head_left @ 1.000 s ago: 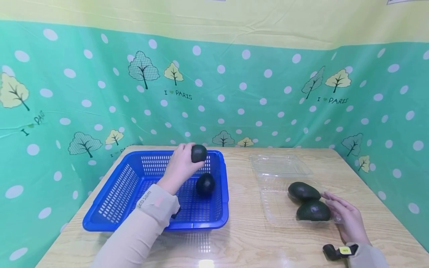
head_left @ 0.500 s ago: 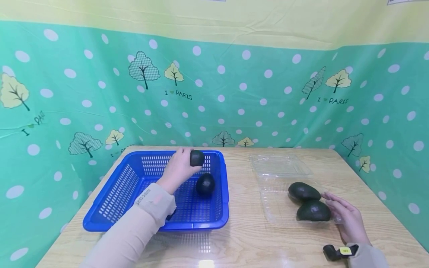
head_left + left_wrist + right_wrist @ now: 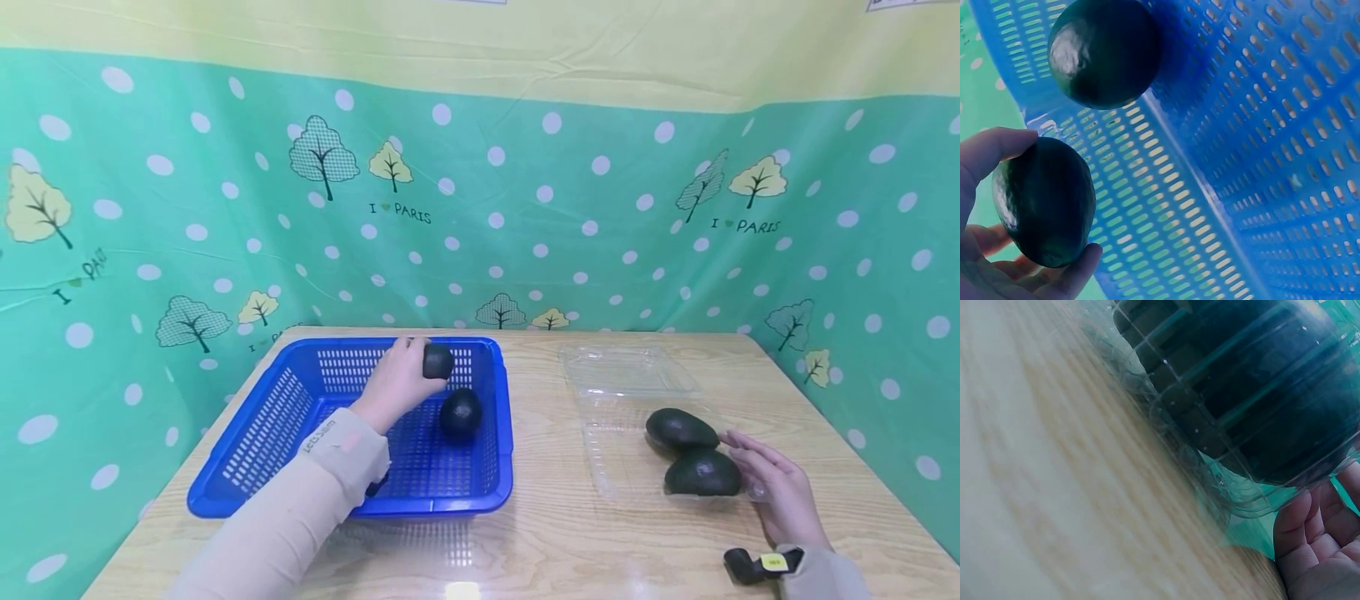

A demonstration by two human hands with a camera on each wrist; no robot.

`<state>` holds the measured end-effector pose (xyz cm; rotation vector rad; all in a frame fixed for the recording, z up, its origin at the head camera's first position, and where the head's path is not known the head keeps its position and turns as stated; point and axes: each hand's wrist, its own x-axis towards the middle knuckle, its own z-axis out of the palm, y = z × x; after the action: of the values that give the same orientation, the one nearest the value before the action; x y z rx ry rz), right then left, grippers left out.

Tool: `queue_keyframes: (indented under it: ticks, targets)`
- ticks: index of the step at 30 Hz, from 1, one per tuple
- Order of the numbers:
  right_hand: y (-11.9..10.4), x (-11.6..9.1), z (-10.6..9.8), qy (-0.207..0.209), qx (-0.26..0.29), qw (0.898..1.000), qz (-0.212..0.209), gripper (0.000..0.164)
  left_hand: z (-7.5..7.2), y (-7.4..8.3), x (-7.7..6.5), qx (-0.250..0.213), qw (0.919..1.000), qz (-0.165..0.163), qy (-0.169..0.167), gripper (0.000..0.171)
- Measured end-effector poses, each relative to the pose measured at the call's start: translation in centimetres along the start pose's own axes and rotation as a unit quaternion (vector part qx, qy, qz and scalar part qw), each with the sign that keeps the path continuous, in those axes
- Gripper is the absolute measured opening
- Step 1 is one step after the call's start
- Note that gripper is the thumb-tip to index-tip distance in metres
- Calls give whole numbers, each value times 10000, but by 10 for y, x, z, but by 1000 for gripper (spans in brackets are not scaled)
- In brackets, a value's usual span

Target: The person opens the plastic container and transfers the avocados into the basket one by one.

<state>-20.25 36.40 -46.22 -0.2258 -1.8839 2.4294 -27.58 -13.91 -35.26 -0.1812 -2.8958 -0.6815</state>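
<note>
My left hand grips a dark green avocado over the back right part of a blue slotted plastic basket. In the left wrist view the thumb and fingers curl round this avocado. A second avocado lies on the basket floor at the right. Two more avocados sit side by side in a clear plastic clamshell box. At its right side my right hand touches the box edge with relaxed fingers. The right thumb is hard to make out.
The box lid lies folded back toward the far side of the wooden table. Behind and beside the table hangs a green and yellow printed curtain. Basket walls rise around the avocado lying inside.
My left hand has lowered the gripped avocado a little, also drifting slightly left over the basket. The right hand and the boxed avocados have stayed in place.
</note>
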Motion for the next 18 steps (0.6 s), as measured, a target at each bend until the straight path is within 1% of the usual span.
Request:
queue_keyframes:
  ticks: [4, 9, 13, 18]
  targets:
    - [0, 0, 0, -80, 82, 9999, -61, 27, 1, -4, 0, -110, 9997, -122, -173, 70]
    - [-1, 0, 0, -106, 101, 9999, -57, 27, 3, -9, 2, -164, 9994, -150, -253, 69]
    - [-1, 0, 0, -101, 104, 9999, -41, 28, 3, -11, 4, -97, 9993, -144, -329, 67]
    - [-1, 0, 0, -56, 114, 9999, 3, 28, 4, -13, 6, 105, 9986, -105, -499, 67]
